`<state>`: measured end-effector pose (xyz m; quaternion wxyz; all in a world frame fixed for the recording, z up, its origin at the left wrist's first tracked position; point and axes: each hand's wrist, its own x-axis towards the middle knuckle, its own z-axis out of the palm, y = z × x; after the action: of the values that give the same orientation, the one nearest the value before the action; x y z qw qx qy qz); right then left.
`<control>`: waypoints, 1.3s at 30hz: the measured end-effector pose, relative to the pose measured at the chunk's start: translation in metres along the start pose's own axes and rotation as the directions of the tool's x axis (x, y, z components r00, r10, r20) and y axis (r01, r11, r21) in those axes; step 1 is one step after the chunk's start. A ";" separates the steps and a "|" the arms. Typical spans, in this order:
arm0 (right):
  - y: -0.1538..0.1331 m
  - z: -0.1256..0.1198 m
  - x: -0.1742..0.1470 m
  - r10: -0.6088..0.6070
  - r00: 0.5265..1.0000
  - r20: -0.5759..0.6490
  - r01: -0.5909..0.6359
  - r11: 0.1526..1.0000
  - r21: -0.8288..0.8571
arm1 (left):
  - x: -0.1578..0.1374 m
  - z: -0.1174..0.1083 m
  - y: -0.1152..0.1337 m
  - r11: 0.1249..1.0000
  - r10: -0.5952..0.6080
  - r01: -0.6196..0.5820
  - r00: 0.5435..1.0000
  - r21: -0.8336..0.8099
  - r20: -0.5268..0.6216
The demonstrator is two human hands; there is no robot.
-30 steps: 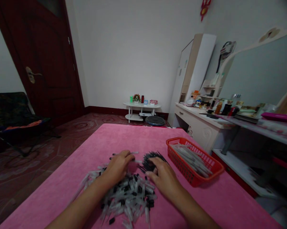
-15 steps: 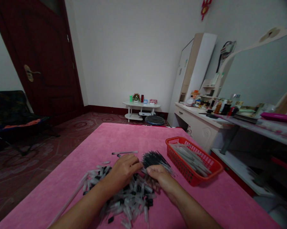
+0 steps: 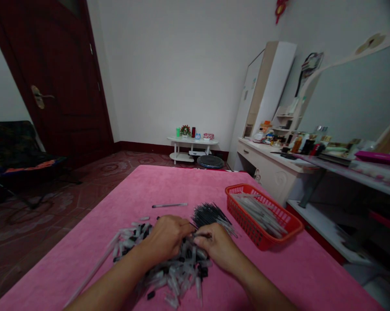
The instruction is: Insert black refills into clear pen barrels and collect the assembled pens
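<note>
My left hand point(image 3: 169, 236) is closed in a pinch above a heap of clear pen caps and small black plugs point(image 3: 174, 276). A thin dark tip shows by its fingertips, but what it holds is too small to make out. My right hand point(image 3: 217, 245) faces it, thumb and fingers pressed together, its fingertips close to the left ones; its content is mostly hidden. Just beyond both hands lies a bundle of black pen refills point(image 3: 209, 216). A single clear pen point(image 3: 170, 205) with a dark end lies farther off on the pink cloth.
A red plastic basket point(image 3: 263, 244) with clear pen barrels point(image 3: 260, 214) stands to the right on the pink table cover point(image 3: 169, 183). A long clear strip point(image 3: 93, 272) lies at left. Beyond are a dressing table point(image 3: 273, 168), a folding chair point(image 3: 23, 151) and a low white stand point(image 3: 183, 157).
My left hand has shifted slightly down and left. The right hand's fingers have curled in more, closer to the left fingertips. The single pen now shows fully.
</note>
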<state>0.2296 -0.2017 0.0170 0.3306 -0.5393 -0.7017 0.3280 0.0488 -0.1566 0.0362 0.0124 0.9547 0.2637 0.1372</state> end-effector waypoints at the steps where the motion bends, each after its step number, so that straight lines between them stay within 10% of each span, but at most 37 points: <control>1: -0.002 -0.001 -0.001 -0.028 0.999 -0.037 0.024 0.994 -0.105 | 0.000 0.001 0.001 0.999 -0.035 0.036 0.999 -0.020 0.007; 6: -0.018 -0.015 -0.007 -0.149 0.983 -0.108 0.070 0.847 -0.528 | -0.001 0.004 -0.009 0.961 -0.261 0.262 0.965 -0.087 0.024; 10: -0.018 -0.018 -0.006 -0.164 0.967 -0.193 0.037 0.846 -0.531 | -0.002 0.007 -0.034 0.873 -0.435 0.393 0.895 -0.288 -0.098; 16: -0.012 0.006 -0.008 -0.095 0.991 -0.091 0.053 0.922 -0.384 | 0.003 0.015 -0.048 0.566 -0.595 0.210 0.774 -0.797 -0.218; 23: -0.020 0.009 -0.008 -0.126 0.984 -0.128 0.089 0.960 -0.266 | 0.007 0.008 -0.038 0.174 -0.703 -0.127 0.678 -0.977 -0.213; 29: -0.004 0.008 0.002 -0.002 0.984 -0.180 0.028 0.990 0.142 | 0.009 0.016 -0.033 -0.228 -0.699 -0.228 0.716 -0.947 -0.004; 39: -0.006 0.008 0.003 0.052 0.980 -0.191 0.001 0.964 0.268 | 0.009 0.023 -0.019 -0.330 -0.667 -0.191 0.740 -0.924 0.085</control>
<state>0.2192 -0.2006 0.0182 0.4633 -0.5288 -0.6080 0.3688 0.0525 -0.1342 0.0145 0.7119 0.3775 0.2534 0.5352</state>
